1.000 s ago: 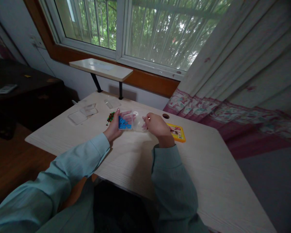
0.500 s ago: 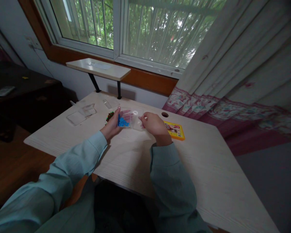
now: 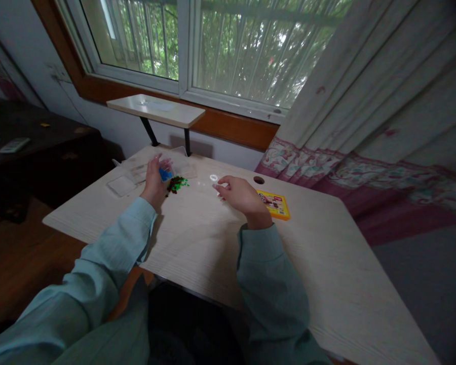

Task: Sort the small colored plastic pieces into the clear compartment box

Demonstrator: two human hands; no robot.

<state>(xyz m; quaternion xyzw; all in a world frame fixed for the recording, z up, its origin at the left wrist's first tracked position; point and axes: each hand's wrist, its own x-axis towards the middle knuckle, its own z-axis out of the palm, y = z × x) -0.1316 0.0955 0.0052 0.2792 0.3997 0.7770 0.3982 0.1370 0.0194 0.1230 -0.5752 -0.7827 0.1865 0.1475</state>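
Note:
Toward the back left of the table, my left hand (image 3: 154, 182) is closed around a small open clear plastic box with blue pieces (image 3: 165, 174) inside. Its transparent walls blur into other clear plastic behind it. Right beside that hand lies a loose pile of small green and dark red pieces (image 3: 178, 185). My right hand (image 3: 240, 196) hovers over the middle of the table, thumb and forefinger slightly apart, with nothing visible between them. Just past its fingertips is a small white ring-shaped spot (image 3: 213, 178), perhaps glare.
A yellow flat box (image 3: 275, 205) with a printed top lies right of my right hand, near a round cable hole (image 3: 259, 180). Another clear plastic case (image 3: 120, 186) sits at the left. A raised shelf (image 3: 155, 110) stands at the back edge.
My left hand has carried the box of blue pieces left and away from me. My right hand has let go of the clear plastic and stays nearly in place. More of the pile shows.

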